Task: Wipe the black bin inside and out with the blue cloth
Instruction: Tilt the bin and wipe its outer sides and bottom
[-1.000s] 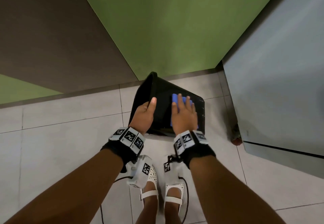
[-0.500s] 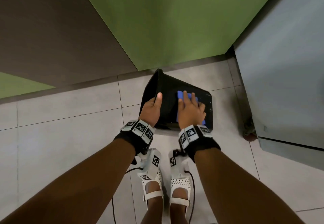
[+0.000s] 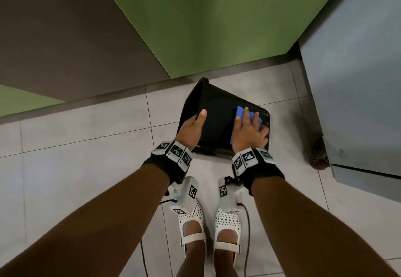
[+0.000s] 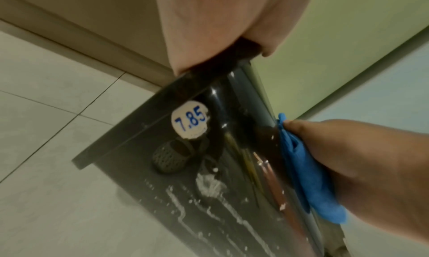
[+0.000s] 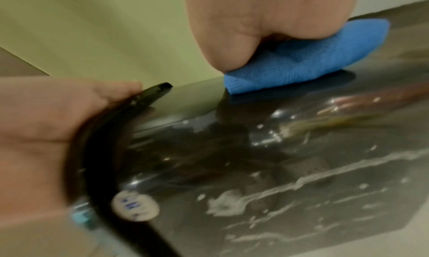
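Left hand grips tipped black bin; right hand presses blue cloth on it.

Soft, even indoor light, rather dim; shadows are faint. The head view is sharp, with wide-angle bending at its edges. Both wrist views are motion-blurred, and the glossy black plastic bin carries small glare spots and smeared reflections.

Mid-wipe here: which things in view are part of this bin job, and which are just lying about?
In the job:
- black bin, tipped on its side
- blue cloth, pressed on it by the right hand
- left hand, gripping the rim

Lying about:
- price sticker
- grey cabinet
- reddish object at its foot
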The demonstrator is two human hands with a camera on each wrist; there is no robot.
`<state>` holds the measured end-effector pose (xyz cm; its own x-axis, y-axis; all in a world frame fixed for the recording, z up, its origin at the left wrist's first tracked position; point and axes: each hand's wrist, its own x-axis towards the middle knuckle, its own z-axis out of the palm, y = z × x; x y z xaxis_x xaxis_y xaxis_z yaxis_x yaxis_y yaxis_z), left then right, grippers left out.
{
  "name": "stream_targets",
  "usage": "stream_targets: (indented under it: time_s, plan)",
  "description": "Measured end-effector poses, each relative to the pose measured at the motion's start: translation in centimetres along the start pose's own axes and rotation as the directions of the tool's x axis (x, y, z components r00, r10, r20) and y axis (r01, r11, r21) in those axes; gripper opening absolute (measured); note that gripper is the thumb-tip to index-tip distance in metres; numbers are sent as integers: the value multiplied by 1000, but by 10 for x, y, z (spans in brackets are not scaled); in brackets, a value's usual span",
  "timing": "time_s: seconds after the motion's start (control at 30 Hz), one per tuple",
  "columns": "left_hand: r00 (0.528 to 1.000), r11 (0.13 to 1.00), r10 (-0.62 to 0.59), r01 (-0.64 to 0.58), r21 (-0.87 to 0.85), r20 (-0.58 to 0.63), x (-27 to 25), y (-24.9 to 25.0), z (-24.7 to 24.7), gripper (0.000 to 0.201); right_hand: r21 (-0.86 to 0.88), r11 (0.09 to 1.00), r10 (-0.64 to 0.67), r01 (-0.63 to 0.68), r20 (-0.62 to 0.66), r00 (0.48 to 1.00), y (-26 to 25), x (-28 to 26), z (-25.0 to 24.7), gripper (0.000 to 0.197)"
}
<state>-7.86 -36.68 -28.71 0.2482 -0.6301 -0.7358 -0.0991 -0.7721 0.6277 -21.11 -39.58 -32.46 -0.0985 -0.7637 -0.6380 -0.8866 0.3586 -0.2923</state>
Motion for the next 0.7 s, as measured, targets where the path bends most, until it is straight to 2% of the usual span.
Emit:
stream_targets:
  time_s: [0.07,0.13,0.2,0.3,0.37,0.47,0.53,0.6,0.63,0.7]
  plan:
    - [1000,998,-19,20,-51,25,7,5,1,53,-26,988,-156,154,-67,986,-11,-14,4,50]
    - [1000,999,5,-5,-47,-11,9,7,1,56,-57,947,-319,315,-93,943,-16,-30,12,49]
    - [994,996,88,-87,33,-59,12,6,2,48,-100,921,-383,376,-66,921,-15,-35,18,50]
    - [982,984,168,-161,75,-85,12,-5,-1,39,-96,937,-342,336,-48,939,-5,-23,22,50]
    - [983,986,164,-161,41,-82,10,-14,-4,35,-66,968,-247,243,-70,966,5,-7,23,50]
    - [999,993,45,-48,-109,-25,13,-21,-10,29,-37,998,-57,54,-72,996,15,11,18,52]
    - [997,966,-72,68,-249,-6,16,-19,-14,26,-61,998,-19,15,-74,997,10,11,18,52]
    - [991,948,-128,111,-297,-38,21,-19,-15,34,-99,989,-115,107,-79,990,-1,2,23,52]
    - [993,972,-97,81,-221,-65,20,-17,-14,42,-129,972,-206,196,-74,976,-6,-5,27,52]
    - [988,999,45,-47,-10,-146,18,-19,-12,46,-178,907,-393,381,-41,918,-12,-19,36,52]
